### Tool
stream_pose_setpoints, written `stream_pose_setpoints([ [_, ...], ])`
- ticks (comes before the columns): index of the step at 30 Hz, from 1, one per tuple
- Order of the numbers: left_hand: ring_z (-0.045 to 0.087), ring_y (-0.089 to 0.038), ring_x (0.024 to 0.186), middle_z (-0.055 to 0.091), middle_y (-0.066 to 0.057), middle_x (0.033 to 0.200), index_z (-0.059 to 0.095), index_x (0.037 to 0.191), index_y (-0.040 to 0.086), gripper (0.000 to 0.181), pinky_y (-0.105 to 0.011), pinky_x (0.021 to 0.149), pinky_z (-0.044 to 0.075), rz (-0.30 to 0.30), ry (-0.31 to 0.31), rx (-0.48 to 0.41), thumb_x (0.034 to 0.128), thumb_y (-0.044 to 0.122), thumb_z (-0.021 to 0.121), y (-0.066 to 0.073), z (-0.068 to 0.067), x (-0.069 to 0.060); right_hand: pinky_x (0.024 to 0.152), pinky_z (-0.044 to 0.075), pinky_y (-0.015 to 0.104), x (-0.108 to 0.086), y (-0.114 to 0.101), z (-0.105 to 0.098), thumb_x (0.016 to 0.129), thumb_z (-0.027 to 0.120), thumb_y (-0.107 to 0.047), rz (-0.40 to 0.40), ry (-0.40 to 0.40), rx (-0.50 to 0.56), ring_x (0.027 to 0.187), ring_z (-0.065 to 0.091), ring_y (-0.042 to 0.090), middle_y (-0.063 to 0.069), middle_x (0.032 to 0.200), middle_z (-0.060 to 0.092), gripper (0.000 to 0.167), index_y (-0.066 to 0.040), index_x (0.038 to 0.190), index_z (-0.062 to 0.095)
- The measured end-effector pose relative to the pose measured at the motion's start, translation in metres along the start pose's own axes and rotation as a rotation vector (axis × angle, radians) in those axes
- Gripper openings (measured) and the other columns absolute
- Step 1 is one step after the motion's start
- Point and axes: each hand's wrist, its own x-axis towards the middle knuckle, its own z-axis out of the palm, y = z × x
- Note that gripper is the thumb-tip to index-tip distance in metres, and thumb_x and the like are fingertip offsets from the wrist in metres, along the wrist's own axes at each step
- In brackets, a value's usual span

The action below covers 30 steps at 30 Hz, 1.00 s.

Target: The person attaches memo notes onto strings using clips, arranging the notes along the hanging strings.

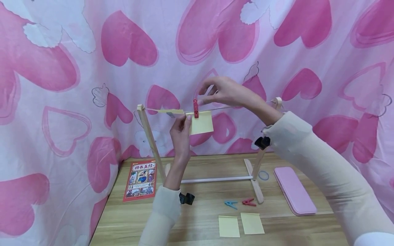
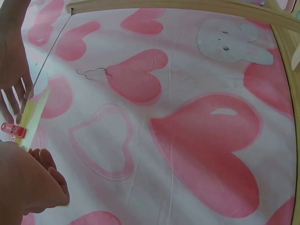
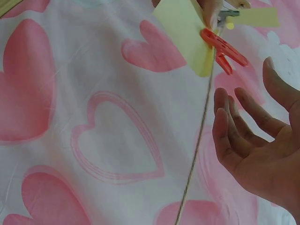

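A yellow sticky note (image 1: 203, 123) hangs at a string (image 1: 224, 108), with a red clothespin (image 1: 196, 108) clamped over its top edge. My left hand (image 1: 181, 133) pinches the note's left edge between thumb and fingers. Beside the clothespin, my right hand (image 3: 262, 136) has its fingers spread and loosely bent, holding nothing; a gap to the pin shows in the right wrist view. Further left on the string is another yellow note (image 1: 173, 111), seen nearly edge-on, with a grey clip (image 3: 227, 18) on it.
The string spans a wooden frame (image 1: 150, 138) with a white crossbar (image 1: 217, 179). On the table (image 1: 123, 222) lie a blue clothespin (image 1: 231, 204), a red clothespin (image 1: 249, 202), two yellow notes (image 1: 229, 227), a pink case (image 1: 294, 190), a clear ring (image 1: 263, 175) and a red book (image 1: 140, 180).
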Motion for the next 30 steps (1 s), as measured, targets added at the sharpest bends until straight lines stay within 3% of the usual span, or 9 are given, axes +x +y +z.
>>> stream_pose_setpoints([
  [3,0.06,-0.015,0.111,0.069,-0.003,0.117,0.072,0.126,0.001,0.024,-0.027,0.101,0.05,-0.015,-0.002,0.024,0.1129,0.019,0.063,-0.002,-0.006,-0.004,0.102,0.061,0.052,-0.014,0.003,-0.004,0.1,0.083,-0.022,-0.011,0.053,-0.018,0.115,0.075,0.035,0.018,0.128,0.073,0.035,-0.001,0.126,0.073],
  [6,0.062,-0.022,0.116,0.07,-0.006,0.119,0.071,0.127,0.003,0.027,-0.028,0.101,0.047,-0.042,-0.001,0.046,0.1156,0.023,0.057,-0.006,-0.015,-0.011,0.101,0.061,0.049,-0.035,0.008,-0.005,0.099,0.083,-0.019,-0.045,0.136,-0.045,0.112,0.075,0.032,0.017,0.124,0.074,0.032,-0.001,0.124,0.074],
  [9,0.063,-0.026,0.112,0.071,-0.012,0.119,0.07,0.128,0.002,0.035,-0.028,0.091,0.045,-0.069,-0.002,0.046,0.1181,0.029,0.05,-0.016,-0.028,-0.021,0.097,0.06,0.034,-0.063,0.015,-0.002,0.098,0.083,-0.012,-0.104,0.224,-0.052,0.105,0.073,0.026,0.014,0.118,0.074,0.028,-0.001,0.123,0.075],
  [13,0.064,-0.018,0.098,0.073,-0.012,0.111,0.07,0.127,-0.002,0.047,-0.024,0.083,0.046,-0.117,-0.021,0.057,0.1205,0.035,0.041,-0.041,-0.044,-0.04,0.089,0.053,0.015,-0.104,0.023,0.007,0.094,0.085,-0.002,-0.217,0.329,-0.07,0.099,0.068,0.015,0.008,0.114,0.075,0.031,-0.003,0.123,0.076],
  [16,0.064,-0.014,0.094,0.074,-0.008,0.108,0.07,0.125,-0.002,0.045,-0.023,0.085,0.047,-0.182,-0.089,0.131,0.1208,0.034,0.041,-0.07,-0.053,-0.064,0.085,0.052,0.012,-0.132,0.029,0.019,0.088,0.087,0.004,-0.299,0.394,-0.106,0.097,0.068,0.013,0.008,0.116,0.076,0.039,-0.004,0.125,0.076],
  [20,0.066,-0.016,0.094,0.073,-0.018,0.113,0.069,0.13,-0.002,0.03,-0.025,0.08,0.053,-0.321,-0.284,0.269,0.1163,0.022,0.054,-0.116,-0.063,-0.111,0.081,0.053,0.013,-0.163,0.042,0.042,0.084,0.087,0.006,-0.328,0.418,-0.139,0.094,0.068,0.016,0.008,0.12,0.076,0.044,-0.005,0.125,0.076],
  [24,0.066,-0.015,0.092,0.071,-0.024,0.118,0.066,0.135,-0.006,0.032,-0.026,0.073,0.056,-0.388,-0.488,0.395,0.1073,0.01,0.068,-0.161,-0.073,-0.16,0.078,0.057,0.016,-0.187,0.058,0.068,0.082,0.09,0.005,-0.247,0.393,-0.138,0.092,0.07,0.013,0.004,0.12,0.074,0.047,-0.008,0.125,0.075],
  [27,0.061,-0.009,0.095,0.069,-0.013,0.117,0.068,0.133,-0.004,0.036,-0.024,0.079,0.052,-0.378,-0.565,0.512,0.102,0.012,0.076,-0.188,-0.075,-0.192,0.075,0.059,0.023,-0.2,0.073,0.086,0.083,0.091,0.002,-0.154,0.383,-0.13,0.092,0.068,0.01,0.0,0.118,0.073,0.046,-0.012,0.124,0.075],
  [30,0.052,-0.009,0.1,0.062,-0.002,0.117,0.07,0.131,0.002,0.038,-0.027,0.083,0.047,-0.372,-0.603,0.624,0.0983,0.018,0.081,-0.198,-0.072,-0.212,0.076,0.06,0.03,-0.211,0.091,0.102,0.086,0.091,-0.003,-0.06,0.375,-0.131,0.094,0.066,0.011,0.0,0.117,0.073,0.041,-0.013,0.123,0.075],
])
